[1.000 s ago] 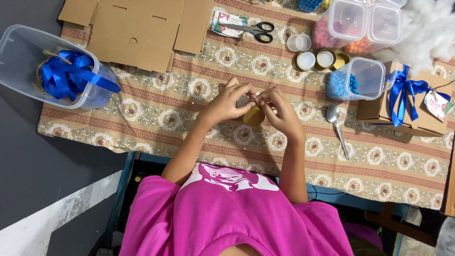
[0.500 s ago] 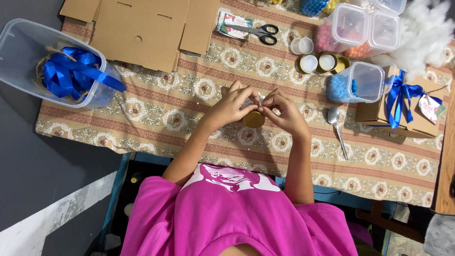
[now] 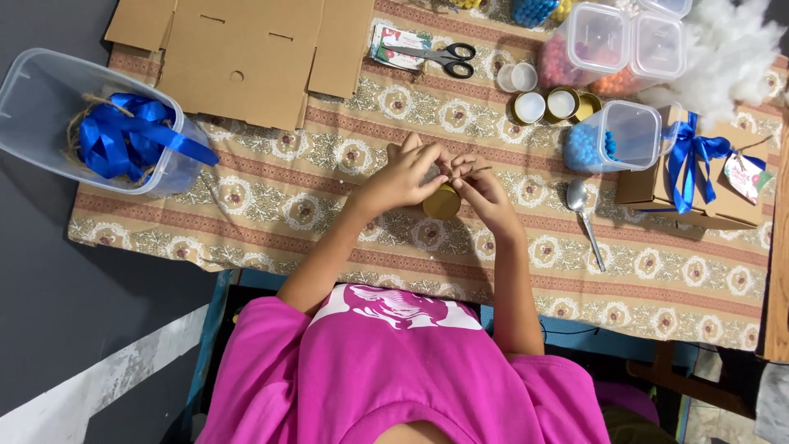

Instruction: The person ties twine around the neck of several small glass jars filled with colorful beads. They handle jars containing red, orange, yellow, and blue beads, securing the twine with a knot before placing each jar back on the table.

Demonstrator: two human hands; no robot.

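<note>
Both my hands meet over the patterned tablecloth (image 3: 271, 197) at the table's middle. My left hand (image 3: 401, 177) wraps around a small jar with a gold lid (image 3: 442, 202), which lies tilted with the lid toward me. My right hand (image 3: 486, 194) touches the jar from the right and pinches a thin brown string (image 3: 475, 170) at its top. The jar's body is mostly hidden by my fingers.
A clear tub of blue ribbon (image 3: 123, 140) hangs over the left edge. Flat cardboard (image 3: 246, 49) and scissors (image 3: 444, 59) lie at the back. To the right are loose gold lids (image 3: 563, 103), a tub of blue balls (image 3: 612, 136), a spoon (image 3: 585, 215) and a blue-ribboned kraft box (image 3: 690, 168).
My hands stay together on the jar, with only small finger movements. The view has shifted slightly.
</note>
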